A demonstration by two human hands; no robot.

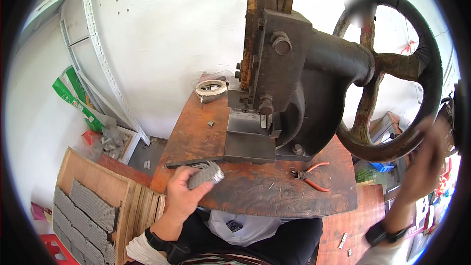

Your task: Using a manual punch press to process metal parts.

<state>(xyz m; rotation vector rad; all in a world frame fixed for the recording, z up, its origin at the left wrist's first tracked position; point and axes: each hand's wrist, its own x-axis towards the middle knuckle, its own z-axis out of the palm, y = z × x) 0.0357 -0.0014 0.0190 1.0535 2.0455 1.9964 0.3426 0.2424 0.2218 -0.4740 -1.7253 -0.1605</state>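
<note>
Beside workbench [274,191], wooden tray [98,186] holds rows of grey strips [83,211].

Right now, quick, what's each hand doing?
Left hand: closed on a grey stack of small metal pieces.
Right hand: gripping the big dark iron wheel.

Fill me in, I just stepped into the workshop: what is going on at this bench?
A person sits at a worn wooden bench with a heavy iron press on it. The left hand holds a stack of small grey metal pieces near the press base. The right hand grips the rim of the big handwheel. Red-handled pliers lie on the bench, and a wooden tray with rows of similar grey pieces sits at lower left.
</note>
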